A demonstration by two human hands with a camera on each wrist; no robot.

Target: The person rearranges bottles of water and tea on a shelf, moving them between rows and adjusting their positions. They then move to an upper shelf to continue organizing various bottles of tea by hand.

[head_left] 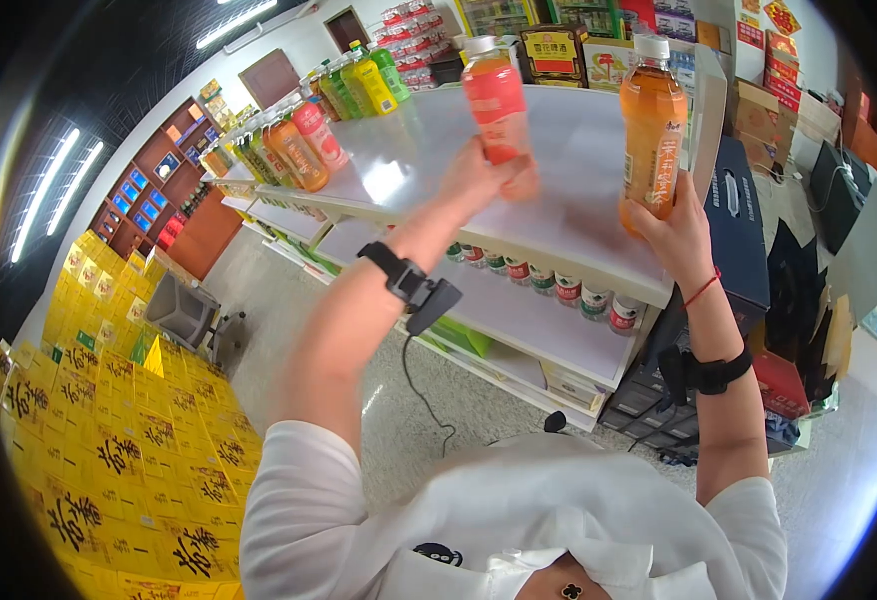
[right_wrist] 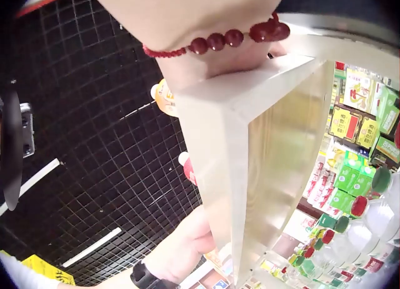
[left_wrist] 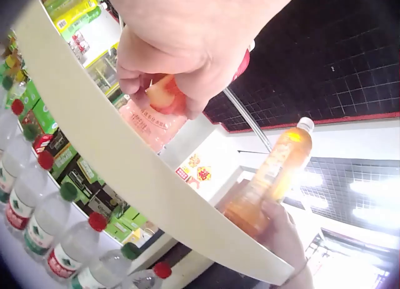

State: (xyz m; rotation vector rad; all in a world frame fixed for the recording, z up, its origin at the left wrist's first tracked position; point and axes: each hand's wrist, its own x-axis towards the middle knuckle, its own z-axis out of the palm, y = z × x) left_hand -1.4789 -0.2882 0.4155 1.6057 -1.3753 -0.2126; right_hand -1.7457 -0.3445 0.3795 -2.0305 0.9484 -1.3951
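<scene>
Two hands each gripped a bottle at the near edge of a white shelf top point(head_left: 569, 190), toward its right end. Fingers of the left hand point(head_left: 484, 175) curled round the lower part of a pink bottle point(head_left: 499, 110) with a white cap; it was upright with a slight lean, and whether its base touched the shelf top could not be told. Thumb and fingers of the right hand point(head_left: 674, 220) wrapped the lower half of an orange bottle point(head_left: 649, 110), also white-capped and nearly upright, by the near right corner. Whether that base rested on the surface could not be told either. A red beaded bracelet point(right_wrist: 215, 42) circled the right wrist, and each forearm wore a black strap

Farther along the near edge, toward the left end, stood a group of bottles point(head_left: 299, 155), orange and pink ones foremost. Green and yellow bottles point(head_left: 364, 85) stood in another group by the far edge. Below the top, small clear bottles point(left_wrist: 69, 245) with red and green caps lined the near edge of a lower shelf. Dark boxes point(head_left: 739, 225) were stacked beside the right end. Well apart, at the person's left, were a grey chair point(head_left: 181, 312) and stacked yellow boxes point(head_left: 129, 450)
</scene>
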